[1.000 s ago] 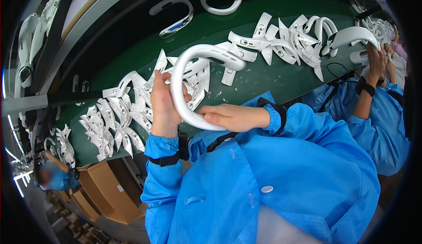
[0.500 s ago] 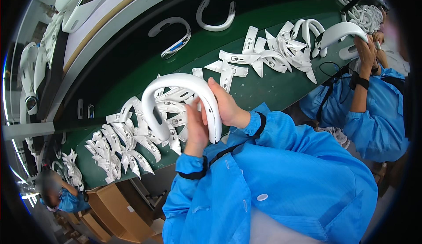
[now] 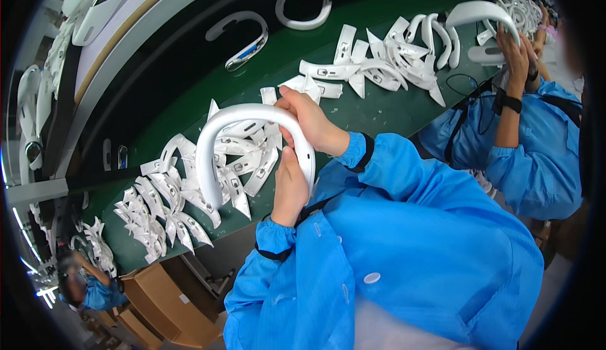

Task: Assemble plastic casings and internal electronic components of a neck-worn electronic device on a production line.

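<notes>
A white U-shaped neck fan (image 3: 206,154) is held above the bench, its curve toward the far side and its arms pointing toward me. My left hand (image 3: 291,189) is closed round the inner side of its right arm, thumb upward. From the right, my right hand (image 3: 314,121) grips the same arm higher up, near the bend. Part of the fingers of both hands is hidden. Below the fan lie several loose curved white plastic shells (image 3: 237,145), some with small slots.
The green bench (image 3: 353,119) carries more shell heaps (image 3: 142,224) to the left and another pile (image 3: 394,56) to the right. Two U-shaped pieces (image 3: 306,18) lie at the far side. On the right, a co-worker's hands (image 3: 514,53) hold a similar neck fan. Cardboard boxes (image 3: 167,299) stand below left.
The neck fan has turned in my hands, so its slotted inner faces no longer show. My left hand has shifted to the right along the arm. The view has moved slightly.
</notes>
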Action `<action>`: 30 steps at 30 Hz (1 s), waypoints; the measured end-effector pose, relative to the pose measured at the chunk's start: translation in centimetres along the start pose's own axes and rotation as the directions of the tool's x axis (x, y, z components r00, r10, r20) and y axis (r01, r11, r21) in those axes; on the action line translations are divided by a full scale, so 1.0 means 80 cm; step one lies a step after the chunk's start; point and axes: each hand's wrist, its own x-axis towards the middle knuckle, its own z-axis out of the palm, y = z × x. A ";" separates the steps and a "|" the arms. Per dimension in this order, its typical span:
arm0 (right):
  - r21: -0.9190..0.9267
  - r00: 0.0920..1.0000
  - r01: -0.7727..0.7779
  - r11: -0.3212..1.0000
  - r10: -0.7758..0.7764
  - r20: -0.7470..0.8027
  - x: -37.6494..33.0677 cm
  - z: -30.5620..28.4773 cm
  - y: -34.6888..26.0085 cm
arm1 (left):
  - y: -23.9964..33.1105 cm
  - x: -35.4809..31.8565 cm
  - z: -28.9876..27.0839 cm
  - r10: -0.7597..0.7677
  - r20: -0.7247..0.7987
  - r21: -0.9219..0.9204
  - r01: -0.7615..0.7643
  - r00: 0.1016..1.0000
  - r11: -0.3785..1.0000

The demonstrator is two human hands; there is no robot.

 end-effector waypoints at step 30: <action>0.094 0.915 0.375 0.922 -0.352 -0.196 -0.009 0.010 0.048 | 0.021 0.040 0.013 -0.057 -0.127 -0.532 -0.020 0.990 0.847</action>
